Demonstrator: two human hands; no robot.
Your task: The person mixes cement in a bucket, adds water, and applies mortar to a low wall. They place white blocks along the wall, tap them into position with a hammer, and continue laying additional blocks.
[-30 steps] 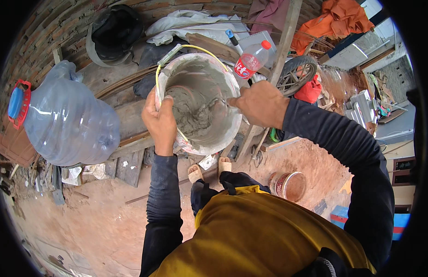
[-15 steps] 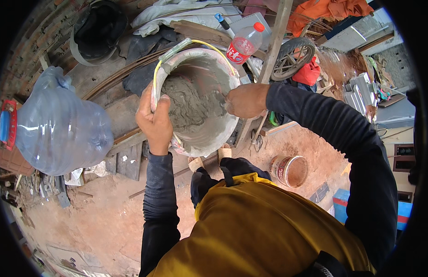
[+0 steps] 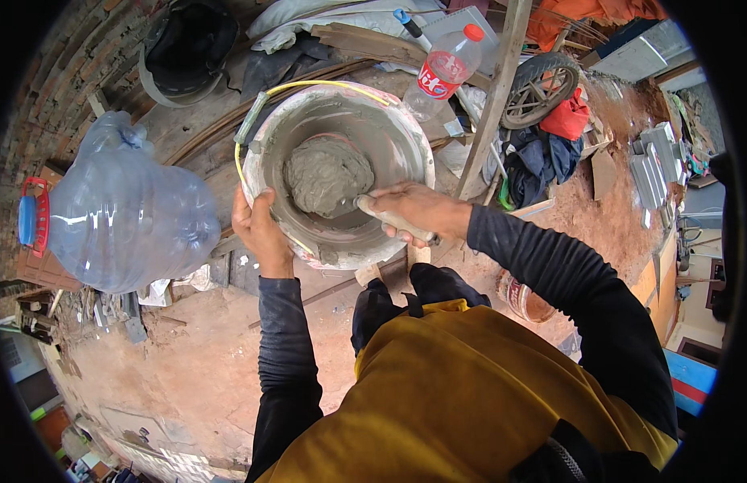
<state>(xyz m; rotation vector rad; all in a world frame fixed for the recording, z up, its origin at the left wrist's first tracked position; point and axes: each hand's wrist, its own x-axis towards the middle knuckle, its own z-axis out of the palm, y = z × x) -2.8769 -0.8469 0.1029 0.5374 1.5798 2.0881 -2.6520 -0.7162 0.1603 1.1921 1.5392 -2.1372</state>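
Bucket [image 3: 401,153] of grey mortar [image 3: 329,173] on my feed
Left hand [image 3: 262,231] gripping its rim [image 3: 426,161], right hand [image 3: 422,209] clutching a tool handle [image 3: 396,221].

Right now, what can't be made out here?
All in the head view:
Tool: working end lost in the grey mix; only its handle shows, in the right grip.
Bucket: underside and support hidden by its own body.
Second bucket: partly covered by the right sleeve.
Orange cloth: cut off by the upper edge.
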